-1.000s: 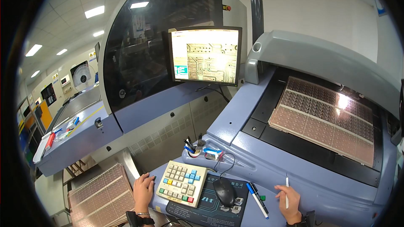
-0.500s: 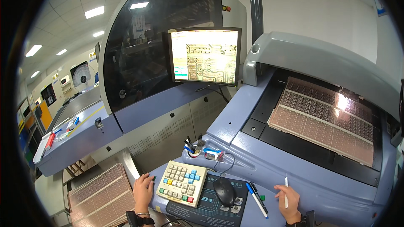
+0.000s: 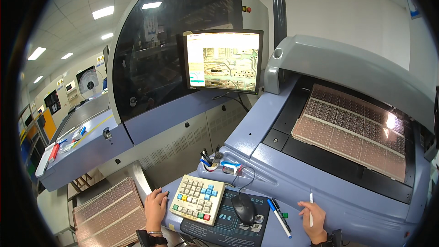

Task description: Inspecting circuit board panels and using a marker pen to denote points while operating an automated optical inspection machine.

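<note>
My right hand (image 3: 313,222) is closed around a slim white pen-like stick (image 3: 311,209), its thin tip pointing up and away over the blue console edge. Beside it lie a blue-and-white marker (image 3: 279,218) and a black pen (image 3: 280,215), with a small green button (image 3: 285,215) nearby. At the console's left edge my left hand (image 3: 156,206) rests with its fingers loosely bent and apart, holding nothing. Its fingertips lie next to a small green button (image 3: 168,194), left of the beige keypad (image 3: 197,200). A black mouse (image 3: 244,209) sits on a dark mouse pad (image 3: 224,232).
A monitor (image 3: 222,61) shows a magnified circuit pattern. At right, a copper-coloured circuit panel (image 3: 347,132) lies on the machine bed under a grey cover (image 3: 347,59). More panels (image 3: 109,210) are stacked at lower left. A pen holder (image 3: 210,163) stands behind the keypad.
The bright light on the panel has shifted to the right, and the magnified pattern on the monitor is different. Both hands have stayed in place.
</note>
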The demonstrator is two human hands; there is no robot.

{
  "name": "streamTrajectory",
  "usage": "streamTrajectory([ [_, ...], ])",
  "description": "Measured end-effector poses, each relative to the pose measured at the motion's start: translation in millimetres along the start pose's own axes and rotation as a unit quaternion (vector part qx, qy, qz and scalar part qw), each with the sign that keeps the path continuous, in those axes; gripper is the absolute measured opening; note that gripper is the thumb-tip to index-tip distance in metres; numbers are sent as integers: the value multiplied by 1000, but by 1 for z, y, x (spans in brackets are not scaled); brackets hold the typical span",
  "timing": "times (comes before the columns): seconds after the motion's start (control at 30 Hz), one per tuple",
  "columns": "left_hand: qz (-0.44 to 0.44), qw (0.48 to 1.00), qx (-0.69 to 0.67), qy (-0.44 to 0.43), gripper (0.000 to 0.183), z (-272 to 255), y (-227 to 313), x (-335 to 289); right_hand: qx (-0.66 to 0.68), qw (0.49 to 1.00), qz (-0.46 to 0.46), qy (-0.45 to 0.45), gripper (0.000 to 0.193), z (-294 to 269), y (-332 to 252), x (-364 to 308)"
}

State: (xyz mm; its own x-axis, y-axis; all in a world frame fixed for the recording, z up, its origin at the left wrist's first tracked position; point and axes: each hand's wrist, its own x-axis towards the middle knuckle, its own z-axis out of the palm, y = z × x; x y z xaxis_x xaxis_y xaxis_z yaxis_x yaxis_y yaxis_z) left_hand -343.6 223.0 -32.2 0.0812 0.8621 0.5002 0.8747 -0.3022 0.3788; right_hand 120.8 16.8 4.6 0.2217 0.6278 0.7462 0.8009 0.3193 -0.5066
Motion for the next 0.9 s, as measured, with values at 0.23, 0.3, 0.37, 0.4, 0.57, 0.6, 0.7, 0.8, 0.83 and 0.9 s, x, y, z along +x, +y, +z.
streamTrajectory([
  [0.23,-5,1000,-5,-1,22,0,0,-1,0,1000,-2,1,13,-1,-1,0],
  [0.3,-7,1000,-8,-3,22,0,-1,-1,1,1000,-1,0,13,0,0,0],
  [0.37,-9,1000,-11,-3,22,0,-1,-1,1,1000,-1,0,12,-1,0,-1],
  [0.4,-8,1000,-10,-2,22,0,-1,-1,1,1000,-2,0,12,-1,0,-1],
  [0.57,-9,1000,-9,0,22,0,1,0,0,1000,-2,1,12,1,2,0],
  [0.6,-9,1000,-9,-1,22,0,2,0,0,1000,-1,2,12,1,2,0],
  [0.7,-7,1000,-9,0,22,-2,3,0,2,1000,-4,5,12,0,1,-1],
  [0.8,-8,1000,-7,0,22,0,0,0,0,1000,-1,4,12,1,1,0],
  [0.83,-8,1000,-6,1,22,0,-1,-1,0,1000,-1,5,12,0,0,-1],
  [0.9,-6,1000,-7,1,22,0,-1,-2,-1,1000,-1,6,12,-1,-1,-1],
])
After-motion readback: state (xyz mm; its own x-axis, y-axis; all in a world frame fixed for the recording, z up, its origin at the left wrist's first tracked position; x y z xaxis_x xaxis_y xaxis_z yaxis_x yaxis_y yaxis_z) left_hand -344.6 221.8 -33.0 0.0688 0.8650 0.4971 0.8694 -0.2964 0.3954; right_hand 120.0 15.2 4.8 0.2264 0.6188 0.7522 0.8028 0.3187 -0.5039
